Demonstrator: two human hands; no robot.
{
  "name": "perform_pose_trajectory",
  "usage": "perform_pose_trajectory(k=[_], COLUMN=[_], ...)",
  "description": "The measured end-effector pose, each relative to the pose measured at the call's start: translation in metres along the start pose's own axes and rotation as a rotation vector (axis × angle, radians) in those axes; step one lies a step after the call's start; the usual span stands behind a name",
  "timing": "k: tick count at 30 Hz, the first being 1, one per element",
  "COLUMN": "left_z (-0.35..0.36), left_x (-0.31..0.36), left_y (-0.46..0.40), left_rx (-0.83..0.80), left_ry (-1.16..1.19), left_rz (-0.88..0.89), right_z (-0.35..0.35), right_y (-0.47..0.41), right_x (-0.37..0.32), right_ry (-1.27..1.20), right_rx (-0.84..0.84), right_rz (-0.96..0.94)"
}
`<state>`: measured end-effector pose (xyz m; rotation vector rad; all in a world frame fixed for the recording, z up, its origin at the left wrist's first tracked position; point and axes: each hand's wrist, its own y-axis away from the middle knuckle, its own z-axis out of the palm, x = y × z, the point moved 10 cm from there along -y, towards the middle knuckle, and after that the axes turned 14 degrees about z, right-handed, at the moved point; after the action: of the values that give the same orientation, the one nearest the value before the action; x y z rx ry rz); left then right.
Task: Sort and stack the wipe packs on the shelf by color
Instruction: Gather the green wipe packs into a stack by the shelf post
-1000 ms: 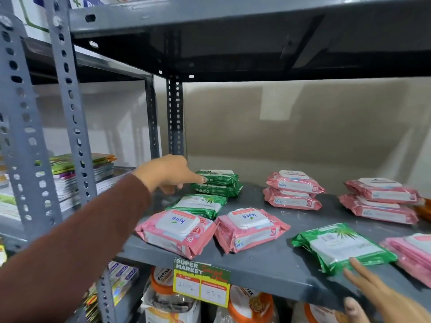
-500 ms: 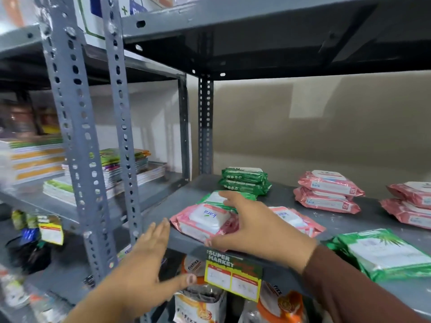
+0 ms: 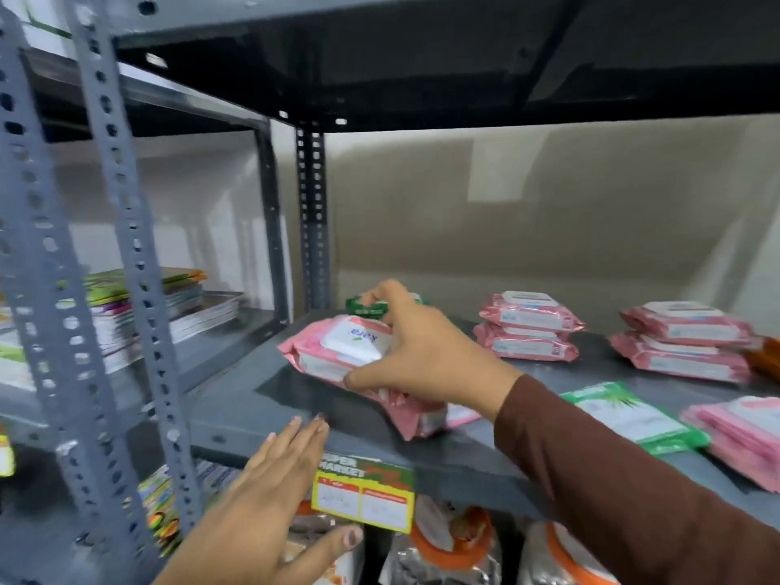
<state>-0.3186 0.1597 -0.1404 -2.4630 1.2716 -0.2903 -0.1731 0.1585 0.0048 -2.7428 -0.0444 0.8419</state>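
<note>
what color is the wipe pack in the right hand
Pink with a white lid; the head view shows the wipe pack in the right hand.

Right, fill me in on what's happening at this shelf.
A person is sorting wipe packs by color. Their right hand grips a pink wipe pack lifted above the grey shelf, over another pink pack. Their left hand is open by the shelf's front edge, holding nothing. At the back are two pink stacks and a green stack, mostly hidden. A loose green pack and more pink packs lie at the front right.
</note>
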Motion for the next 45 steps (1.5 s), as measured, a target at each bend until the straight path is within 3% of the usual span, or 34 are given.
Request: perform_pose_trajectory(k=[4,8,12,17,20,27,31,34,37,40,45], left_z=[0.059,0.038,0.033,0.036,0.039,0.02,-0.015,-0.047,-0.056,-0.06,-0.052], left_x=[0.025,0.117,0.182,0.21,0.211,0.223,0.201,0.159,0.107,0.072,0.047], left_y=[-0.039,-0.063,-0.085,-0.097,-0.101,-0.094,-0.083,-0.069,-0.05,-0.033,-0.021], left_rx=[-0.045,0.16,0.175,0.082,0.019,0.037,0.165,0.209,0.2,0.171,0.056], left_ry=[-0.106,-0.121,-0.098,-0.15,-0.169,-0.078,-0.061,0.008,0.117,0.089,0.101], left_rz=[0.222,0.479,0.608,0.658,0.67,0.714,0.665,0.468,0.222,0.093,0.003], right_z=[-0.07,-0.138,-0.192,-0.222,-0.22,-0.217,-0.213,-0.183,-0.128,-0.063,0.017], right_y=[0.012,0.03,0.062,0.095,0.096,0.1,0.086,0.05,0.022,-0.01,-0.068], right_x=[0.055,0.134,0.217,0.282,0.294,0.299,0.253,0.179,0.113,0.062,0.033], right_ry=[0.02,0.061,0.046,0.199,0.235,0.437,0.551,0.459,0.312,0.225,0.255], right_rx=[0.062,0.153,0.207,0.187,0.152,-0.026,0.062,0.123,0.017,-0.122,-0.225], right_rz=[0.117,0.294,0.506,0.727,0.793,0.892,0.777,0.487,0.254,0.116,0.065])
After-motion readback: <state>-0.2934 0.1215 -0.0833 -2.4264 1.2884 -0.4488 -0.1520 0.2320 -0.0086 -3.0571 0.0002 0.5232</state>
